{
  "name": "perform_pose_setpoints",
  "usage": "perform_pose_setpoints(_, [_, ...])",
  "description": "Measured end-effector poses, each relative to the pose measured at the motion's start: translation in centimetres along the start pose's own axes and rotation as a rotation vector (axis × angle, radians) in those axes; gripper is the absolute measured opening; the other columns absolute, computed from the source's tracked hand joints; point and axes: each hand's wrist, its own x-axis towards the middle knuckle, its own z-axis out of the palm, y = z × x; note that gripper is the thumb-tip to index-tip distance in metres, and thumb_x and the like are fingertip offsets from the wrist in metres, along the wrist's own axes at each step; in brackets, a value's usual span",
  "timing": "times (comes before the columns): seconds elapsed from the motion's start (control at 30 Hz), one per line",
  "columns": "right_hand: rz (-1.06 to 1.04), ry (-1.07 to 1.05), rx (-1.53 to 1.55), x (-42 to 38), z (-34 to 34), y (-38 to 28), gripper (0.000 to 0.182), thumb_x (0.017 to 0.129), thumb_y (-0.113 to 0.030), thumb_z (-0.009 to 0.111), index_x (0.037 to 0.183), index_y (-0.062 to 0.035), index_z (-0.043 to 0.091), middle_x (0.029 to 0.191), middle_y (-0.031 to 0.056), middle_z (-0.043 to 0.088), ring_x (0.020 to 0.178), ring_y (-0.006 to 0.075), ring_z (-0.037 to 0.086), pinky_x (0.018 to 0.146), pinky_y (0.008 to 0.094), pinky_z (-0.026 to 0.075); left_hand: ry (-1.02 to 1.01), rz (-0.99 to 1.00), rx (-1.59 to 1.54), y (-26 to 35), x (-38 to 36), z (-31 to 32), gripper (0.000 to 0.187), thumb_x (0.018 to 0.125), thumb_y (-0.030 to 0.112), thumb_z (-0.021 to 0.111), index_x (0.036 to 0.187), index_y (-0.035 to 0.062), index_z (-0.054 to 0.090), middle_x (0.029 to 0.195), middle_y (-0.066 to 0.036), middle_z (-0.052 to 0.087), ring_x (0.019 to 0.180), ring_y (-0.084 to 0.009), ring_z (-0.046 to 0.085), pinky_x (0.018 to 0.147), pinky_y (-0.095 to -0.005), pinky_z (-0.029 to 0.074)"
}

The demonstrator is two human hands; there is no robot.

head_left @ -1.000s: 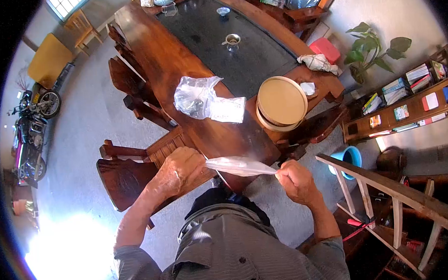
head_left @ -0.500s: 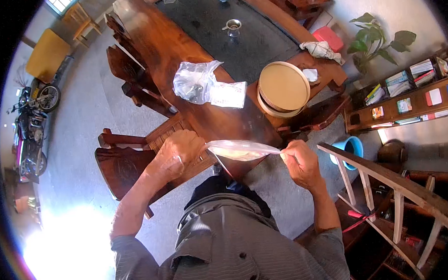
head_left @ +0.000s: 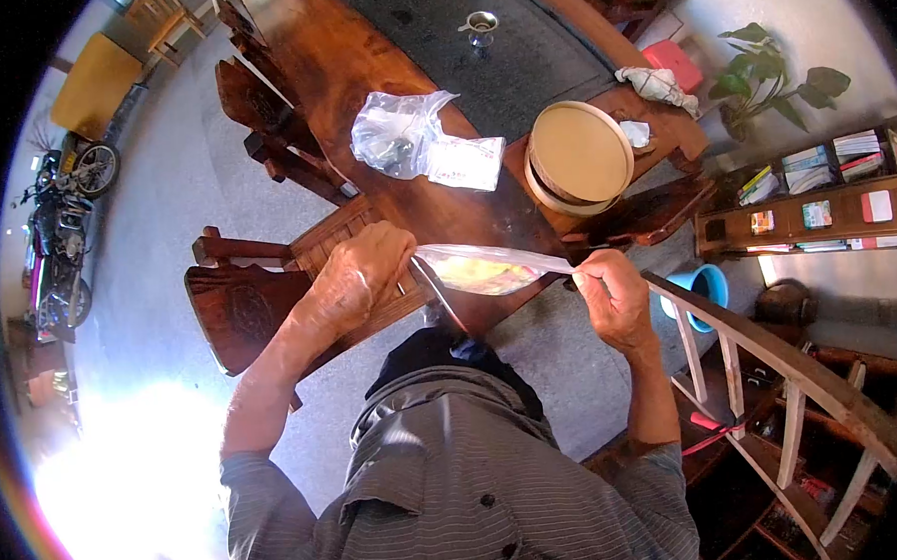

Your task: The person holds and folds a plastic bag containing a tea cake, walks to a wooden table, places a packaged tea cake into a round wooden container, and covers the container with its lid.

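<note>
A clear plastic bag (head_left: 490, 271) with something yellowish and reddish inside is stretched between my hands, near the table's front corner. My left hand (head_left: 366, 274) is closed on the bag's left end. At its right end, my right hand (head_left: 612, 298) pinches the bag between thumb and fingers. Beyond the bag, a crumpled clear plastic bag (head_left: 394, 134) and a white printed packet (head_left: 466, 163) lie on the wooden table (head_left: 446, 215). Right of them sits a round container (head_left: 580, 154) with a tan top, tilted on a round rim.
Wooden chairs (head_left: 254, 303) stand at the left of the table. A metal strainer (head_left: 479, 23) sits on the dark table inset. At the right are a wooden ladder-like frame (head_left: 803, 375), a blue bucket (head_left: 707, 291) and a bookshelf (head_left: 817, 226). A motorcycle (head_left: 66, 227) stands far left.
Both hands have moved up slightly in view with the bag. The bag has tilted, so more of its coloured contents shows. The table and its objects have shifted in view.
</note>
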Motion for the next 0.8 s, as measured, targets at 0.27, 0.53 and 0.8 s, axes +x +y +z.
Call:
perform_pose_setpoints(0.27, [-0.073, -0.034, -0.345, 1.6, -2.0, -3.1, 0.024, 0.085, -0.013, 0.072, 0.104, 0.0004, 0.062, 0.102, 0.0184, 0.065, 0.098, 0.0337, 0.064, 0.090, 0.0449, 0.050, -0.038, 0.254, 0.108, 2.4, 0.1, 0.1, 0.020, 0.077, 0.004, 0.066, 0.096, 0.0029, 0.059, 0.084, -0.013, 0.058, 0.081, -0.0305, 0.062, 0.072, -0.0406, 0.054])
perform_pose_setpoints(0.53, [-0.444, -0.392, -0.149, 5.4, 5.1, -6.0, 0.024, 0.081, -0.014, 0.075, 0.101, -0.0039, 0.066, 0.098, 0.0130, 0.068, 0.098, 0.0298, 0.066, 0.092, 0.0430, 0.053, -0.092, 0.234, 0.000, 4.8, -0.7, 1.2, 0.024, 0.081, 0.006, 0.064, 0.104, -0.0015, 0.058, 0.084, -0.014, 0.057, 0.079, -0.0324, 0.062, 0.070, -0.0423, 0.052])
perform_pose_setpoints(0.8, [-0.480, -0.444, -0.022, 6.3, 7.0, -4.6, 0.010, 0.084, -0.011, 0.068, 0.084, -0.0054, 0.059, 0.082, 0.0115, 0.059, 0.081, 0.0304, 0.060, 0.073, 0.0397, 0.050, 0.177, -0.103, -0.187, 5.2, -3.2, 2.9, 0.025, 0.090, 0.001, 0.064, 0.115, 0.0021, 0.061, 0.099, -0.015, 0.065, 0.087, -0.0342, 0.065, 0.073, -0.0403, 0.055])
